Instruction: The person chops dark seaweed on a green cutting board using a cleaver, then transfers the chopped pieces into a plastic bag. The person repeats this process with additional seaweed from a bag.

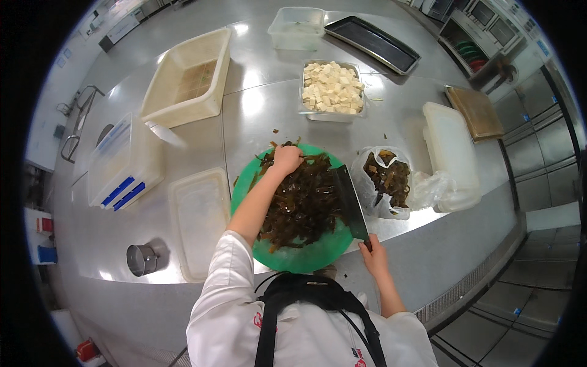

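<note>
A heap of dark brown-green kelp pieces [298, 206], wet and glossy, covers most of a round green cutting board [330, 252]. My left hand [288, 159] rests at the far edge of the heap, fingers curled into the strips; whether it grips any is hidden. By its dark handle, my right hand [373, 252] holds a broad Chinese cleaver [352, 204]. The blade stands along the right side of the heap. Just right of the board, an open white plastic bag [360, 172] contains more kelp [390, 179].
Beyond the board stands a steel pan [332, 117] of cubed tofu [332, 87]. A cream tub [153, 110], lidded clear boxes [151, 169], a flat lid [202, 229] and a steel cup [142, 260] lie leftward. A black tray [371, 43], clear container [296, 32] and white lidded box [454, 156] sit farther off.
</note>
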Available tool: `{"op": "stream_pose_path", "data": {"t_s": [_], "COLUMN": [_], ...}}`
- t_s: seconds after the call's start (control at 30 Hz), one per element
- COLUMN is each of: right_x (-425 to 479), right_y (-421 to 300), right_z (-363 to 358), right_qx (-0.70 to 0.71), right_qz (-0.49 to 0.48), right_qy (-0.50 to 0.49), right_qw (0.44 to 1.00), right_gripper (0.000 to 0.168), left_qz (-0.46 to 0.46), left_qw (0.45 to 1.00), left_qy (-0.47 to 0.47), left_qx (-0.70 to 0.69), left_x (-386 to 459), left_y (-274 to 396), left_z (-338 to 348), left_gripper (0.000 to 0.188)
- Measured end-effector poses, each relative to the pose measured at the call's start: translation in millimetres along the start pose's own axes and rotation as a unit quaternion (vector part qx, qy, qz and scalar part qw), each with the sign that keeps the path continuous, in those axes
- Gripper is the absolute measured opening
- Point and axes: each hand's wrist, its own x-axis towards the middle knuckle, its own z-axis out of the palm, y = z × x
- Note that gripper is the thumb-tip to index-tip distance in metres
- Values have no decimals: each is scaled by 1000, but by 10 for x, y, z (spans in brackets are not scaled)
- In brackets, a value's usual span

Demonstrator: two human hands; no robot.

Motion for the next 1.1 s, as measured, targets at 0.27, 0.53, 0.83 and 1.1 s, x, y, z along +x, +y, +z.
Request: {"op": "stream_pose_path", "data": {"t_s": [0.27, 0.53, 0.83, 1.1], "right_x": [-132, -79, 12, -75], "right_y": [-76, -61, 115, 248], "right_z": [-94, 494, 682, 349], "right_qx": [-108, -131, -156, -188], "right_qz": [-108, -275, -172, -140], "right_qy": [-175, -379, -303, -210], "right_qw": [973, 874, 924, 949], "right_gripper": [25, 25, 27, 25], "left_qz": [-100, -206, -314, -226], "left_qw": [933, 800, 724, 898], "left_qy": [4, 85, 174, 210], "left_qx": [-346, -556, -589, -315], "left_x": [-1016, -2019, -2852, -2428], "left_y": [-261, -420, -482, -310], "left_z": [-687, -642, 339, 768], "left_gripper": [21, 19, 14, 26]}}
